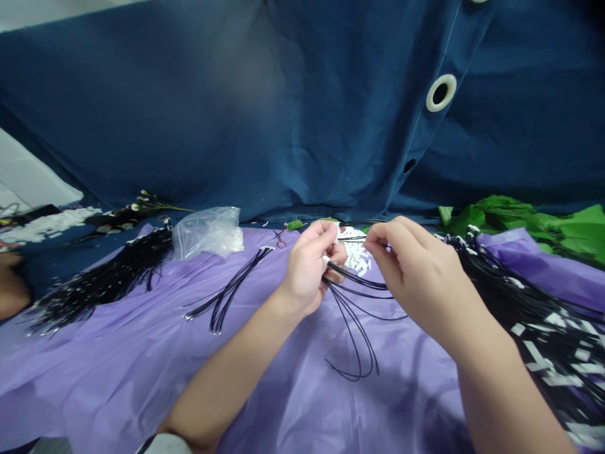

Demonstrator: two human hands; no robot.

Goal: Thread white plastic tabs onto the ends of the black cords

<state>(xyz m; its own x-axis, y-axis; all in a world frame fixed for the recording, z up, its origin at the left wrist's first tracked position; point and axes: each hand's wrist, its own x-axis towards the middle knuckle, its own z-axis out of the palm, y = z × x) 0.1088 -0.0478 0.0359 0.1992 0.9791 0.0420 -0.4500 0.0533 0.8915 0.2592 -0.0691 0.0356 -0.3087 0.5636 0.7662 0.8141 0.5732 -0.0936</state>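
Over purple sheet [142,366], left hand [309,265] and right hand [416,277] pinched onto black cords [355,313]

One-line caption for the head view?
Left hand and right hand pinch black cords over a purple sheet, small white pieces piled behind.

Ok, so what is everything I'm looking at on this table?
sheet: one, purple, covering the table
cloth: one, dark blue, hanging behind
eyelet: one, white, in the cloth, upper right
plastic bag: one, clear, back of the sheet, left of centre
cord heap: one, black, far left
small cord bundle: one, black, below the bag
tagged cord heap: one, black with white tags, right
white pieces: a small pile, behind the hands
green material: one pile, back right
looped cords: a few, black, hanging from the hands
left hand: centre, fingers closed on the looped cords
right hand: right of centre, fingers pinched on them
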